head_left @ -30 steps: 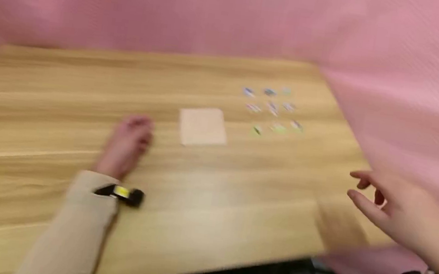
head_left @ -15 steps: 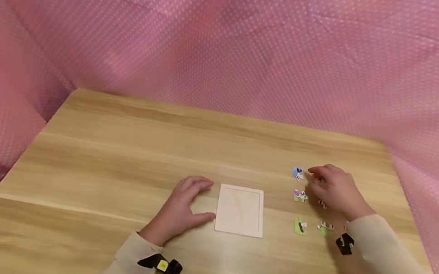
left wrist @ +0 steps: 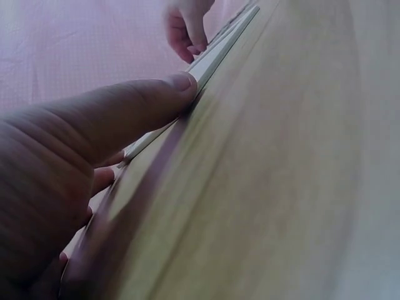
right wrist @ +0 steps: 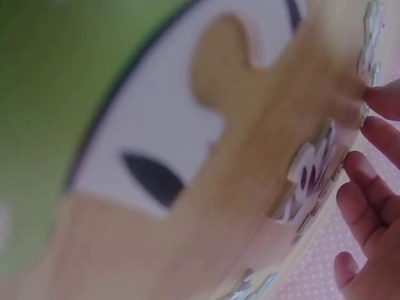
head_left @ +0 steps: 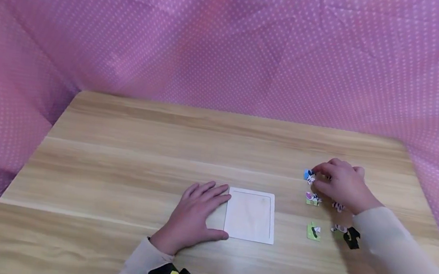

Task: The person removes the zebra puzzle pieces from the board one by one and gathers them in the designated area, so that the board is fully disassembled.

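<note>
A pale square wooden puzzle tray [head_left: 251, 216] with a raised rim lies on the table. My left hand [head_left: 193, 218], fingers spread, rests at its left edge. The left thumb [left wrist: 150, 103] meets the tray's side in the left wrist view. To the right of the tray, my right hand [head_left: 341, 184] reaches over several jigsaw pieces. Its index finger and thumb are at the right side of a blue-and-white jigsaw piece [head_left: 307, 175], which lies on the table; whether they pinch it is unclear. Beneath the right hand [right wrist: 381, 250], other pieces are partly hidden.
Below the blue piece lie a purple-and-green piece [head_left: 312, 198] and a green piece [head_left: 314, 232]. A black-and-white piece [head_left: 338, 228] is near the right wrist strap. A pink dotted cloth [head_left: 231, 42] hangs behind the wooden table [head_left: 141, 136].
My left hand has moved right to the tray's edge and spread its fingers. My right hand has come in from the right to the pieces, its fingertips closing on the blue one. The view has shifted.
</note>
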The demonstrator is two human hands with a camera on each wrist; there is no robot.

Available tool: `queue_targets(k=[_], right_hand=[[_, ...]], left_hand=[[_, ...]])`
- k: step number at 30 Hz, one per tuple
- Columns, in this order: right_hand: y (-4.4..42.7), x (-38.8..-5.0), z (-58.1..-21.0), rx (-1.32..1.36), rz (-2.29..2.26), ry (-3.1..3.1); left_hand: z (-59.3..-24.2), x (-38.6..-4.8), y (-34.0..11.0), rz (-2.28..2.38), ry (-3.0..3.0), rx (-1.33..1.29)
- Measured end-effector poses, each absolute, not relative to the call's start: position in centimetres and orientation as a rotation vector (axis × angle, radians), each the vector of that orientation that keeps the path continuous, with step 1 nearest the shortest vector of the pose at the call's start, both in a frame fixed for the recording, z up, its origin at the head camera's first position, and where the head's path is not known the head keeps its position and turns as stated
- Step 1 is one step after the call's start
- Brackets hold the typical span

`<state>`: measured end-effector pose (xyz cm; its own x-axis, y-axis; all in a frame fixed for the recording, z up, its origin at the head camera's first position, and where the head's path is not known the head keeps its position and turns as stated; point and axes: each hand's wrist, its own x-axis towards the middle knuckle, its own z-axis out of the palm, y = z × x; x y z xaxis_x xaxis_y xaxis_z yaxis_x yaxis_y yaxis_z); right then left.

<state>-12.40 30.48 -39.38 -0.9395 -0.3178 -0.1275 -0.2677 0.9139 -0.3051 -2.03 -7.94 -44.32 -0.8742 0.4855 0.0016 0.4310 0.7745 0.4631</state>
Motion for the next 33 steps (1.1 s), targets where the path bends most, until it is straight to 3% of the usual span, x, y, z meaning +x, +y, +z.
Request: queue_targets(k=[12,33], right_hand=[[30.0,-11.8,-39.4,-0.423,-0.486,2.921],[23.8,-7.5,-37.3,-0.591,-0.687,2.939]], left_hand=[[-44.1,-1.9,-7.9,0.765,2.841,0.762],[-44.1,-1.9,-8.2,0.740,2.840,0.765]])
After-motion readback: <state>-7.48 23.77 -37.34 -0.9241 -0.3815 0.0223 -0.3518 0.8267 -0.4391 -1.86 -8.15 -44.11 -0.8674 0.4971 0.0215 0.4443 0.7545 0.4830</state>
